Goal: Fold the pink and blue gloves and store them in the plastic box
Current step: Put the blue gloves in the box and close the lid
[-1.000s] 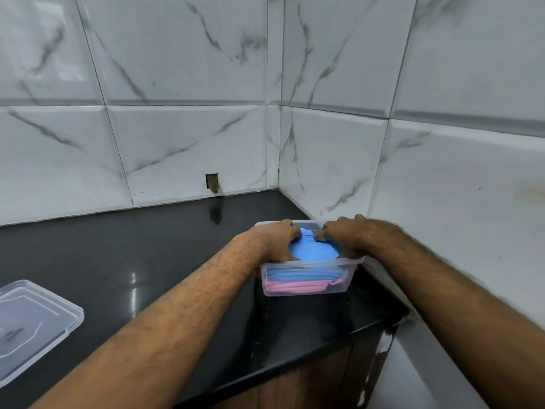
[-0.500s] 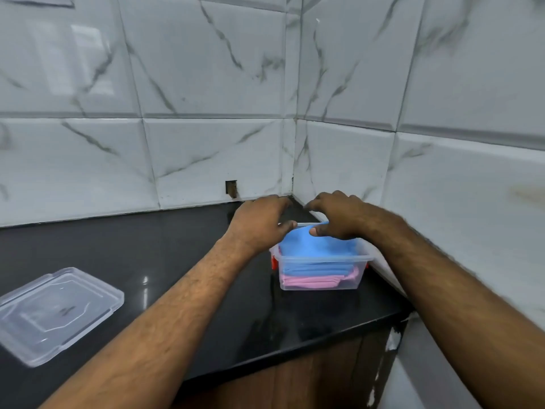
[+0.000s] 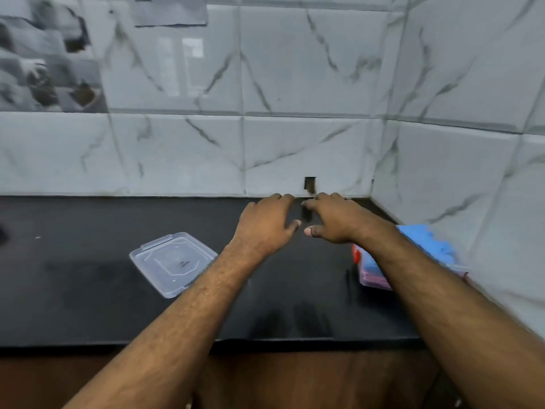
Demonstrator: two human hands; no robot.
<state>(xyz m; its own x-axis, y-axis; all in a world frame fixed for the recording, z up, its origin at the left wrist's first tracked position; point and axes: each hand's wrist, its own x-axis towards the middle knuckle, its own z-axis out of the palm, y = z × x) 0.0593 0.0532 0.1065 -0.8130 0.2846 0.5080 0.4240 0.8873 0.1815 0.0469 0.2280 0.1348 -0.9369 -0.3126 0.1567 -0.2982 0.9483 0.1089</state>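
The clear plastic box [image 3: 365, 278] stands on the black counter against the right wall, half hidden behind my right forearm. Folded blue gloves [image 3: 424, 243] lie on top inside it, with pink gloves [image 3: 373, 280] showing beneath through the wall. My left hand [image 3: 267, 224] and my right hand [image 3: 331, 219] hover side by side over the bare counter, left of the box, palms down, fingers spread and holding nothing. The box's clear lid [image 3: 174, 262] lies flat on the counter to the left of my left forearm.
The black counter [image 3: 88, 276] runs into a corner of white marble tiles, with walls behind and at the right. A small dark notch [image 3: 309, 184] sits in the back wall just above my hands. The counter's front edge is near, with brown cabinet wood below.
Both hands have lifted off the gloves in the box and moved left, away from it. The view has swung left, so the lid now sits nearer the middle.
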